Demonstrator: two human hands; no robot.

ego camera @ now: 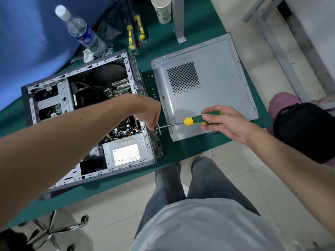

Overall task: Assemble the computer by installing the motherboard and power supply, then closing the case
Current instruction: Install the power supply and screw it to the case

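Lying on its side on the green table (195, 151), the computer case (87, 113) is open at the top, w/ the power supply (125, 153) seated in its near right corner, close to the near table edge. The motherboard (116, 89) shows deep inside, at the far part, partly hidden by the left forearm. The right hand (224, 122) grips the green-yellow handle of a screwdriver (188, 122); the shaft goes left, nearly level, and its tip meets the case's right rear edge just above the power supply. The left hand (147, 115) hangs over this same edge, fingers curled down and pinching at the tip; what it pinches is too small to tell.

Just right of the case lies the side panel (208, 87), flat, inner face up; its right corner goes out over the table edge. Only a narrow strip of table is between case and panel, and the screwdriver crosses it.

At the far side stand a water bottle (83, 31), tilted, a paper cup (162, 9) and a bag of screwdrivers (136, 31). A black bag (306, 131) is at the right, off the table.
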